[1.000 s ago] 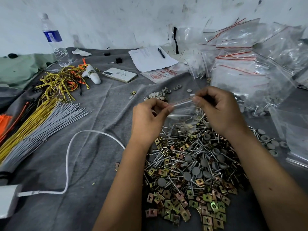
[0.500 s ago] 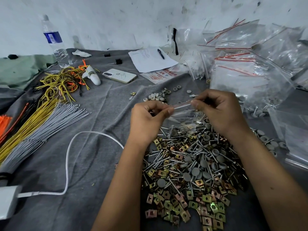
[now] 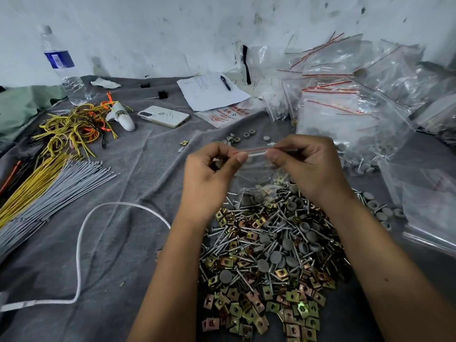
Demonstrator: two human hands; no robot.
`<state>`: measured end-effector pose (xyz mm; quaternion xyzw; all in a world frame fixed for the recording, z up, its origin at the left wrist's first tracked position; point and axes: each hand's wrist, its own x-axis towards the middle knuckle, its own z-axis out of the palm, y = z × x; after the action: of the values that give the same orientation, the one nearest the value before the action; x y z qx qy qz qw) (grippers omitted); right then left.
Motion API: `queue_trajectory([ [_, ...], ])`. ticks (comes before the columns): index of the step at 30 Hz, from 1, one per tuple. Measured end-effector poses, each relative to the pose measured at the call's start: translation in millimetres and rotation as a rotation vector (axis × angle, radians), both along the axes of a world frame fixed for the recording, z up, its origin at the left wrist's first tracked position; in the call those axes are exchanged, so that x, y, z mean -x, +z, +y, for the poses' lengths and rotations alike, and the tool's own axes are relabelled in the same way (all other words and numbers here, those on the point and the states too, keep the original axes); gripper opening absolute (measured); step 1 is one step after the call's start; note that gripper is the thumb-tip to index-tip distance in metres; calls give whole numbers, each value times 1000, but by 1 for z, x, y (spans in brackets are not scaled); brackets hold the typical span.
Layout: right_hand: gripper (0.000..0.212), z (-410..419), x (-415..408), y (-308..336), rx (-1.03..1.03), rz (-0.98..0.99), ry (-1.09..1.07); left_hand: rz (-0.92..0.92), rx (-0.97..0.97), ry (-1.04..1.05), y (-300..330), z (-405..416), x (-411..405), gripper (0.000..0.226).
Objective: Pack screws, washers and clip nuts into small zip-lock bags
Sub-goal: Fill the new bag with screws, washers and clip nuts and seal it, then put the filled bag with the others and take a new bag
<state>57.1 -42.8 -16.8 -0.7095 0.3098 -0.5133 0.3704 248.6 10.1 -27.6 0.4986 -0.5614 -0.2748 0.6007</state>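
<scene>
Clear zip-lock bag [image 3: 256, 169] — 1 — pinched between 2 hands, left hand [image 3: 212, 178] and right hand [image 3: 306, 164]

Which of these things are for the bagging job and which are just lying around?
Job: bag pinched by left hand and right hand; hardware pile; bag heap.
Lying about: bottle, phone, paper, pen, wires, cable.

Place: small informal packing workshop.
Surface: table [image 3: 128, 243] draped in grey cloth against a stained white wall [image 3: 172, 33].
Stock, 6 o'clock: loose heap of screws, washers, clip nuts [image 3: 266, 255].
Packaging, 2 o'clock: piled zip-lock bags [image 3: 350, 99].
Wiring, 9 o'clock: bundled cable ties [image 3: 49, 191].
Paperwork, 12 o'clock: sheet and pen [image 3: 225, 82].
</scene>
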Motion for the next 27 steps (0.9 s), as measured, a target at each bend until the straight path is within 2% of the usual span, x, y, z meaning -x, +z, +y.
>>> queue_trajectory([
  [2,9,0,6,6,9,13,-17,117,2,-15,6,-3,6,10],
  [4,9,-3,18,16,18,45,-7,151,14,-35,15,-9,12,13],
  [8,1,-22,52,47,59,33,-77,29,74,-36,46,-39,35,18],
  [11,7,-58,72,67,50,-37,-153,-106,150,99,71,-80,67,18],
  [13,13,-91,86,73,-6,-4,-239,-160,195,188,78,-112,92,9],
  [14,15,-109,93,71,-42,41,-288,-238,191,229,78,-127,105,4],
  [16,17,-143,111,67,-122,194,-376,-523,119,270,67,-153,134,34],
  [19,30,-162,139,65,-157,581,-580,-924,0,71,37,-173,180,58],
  [20,36,-160,151,66,-122,629,-643,-1012,-45,-9,25,-180,192,61],
  [21,36,-153,161,68,-97,630,-666,-1074,-101,-66,14,-186,198,63],
  [23,24,-128,189,71,-87,676,-608,-1169,-178,-102,-3,-199,208,67],
  [25,11,-97,217,67,-154,893,-492,-1212,-179,-80,-13,-208,212,69],
  [27,24,-68,238,62,-279,1090,-386,-1203,-169,-70,-16,-213,214,72],
])
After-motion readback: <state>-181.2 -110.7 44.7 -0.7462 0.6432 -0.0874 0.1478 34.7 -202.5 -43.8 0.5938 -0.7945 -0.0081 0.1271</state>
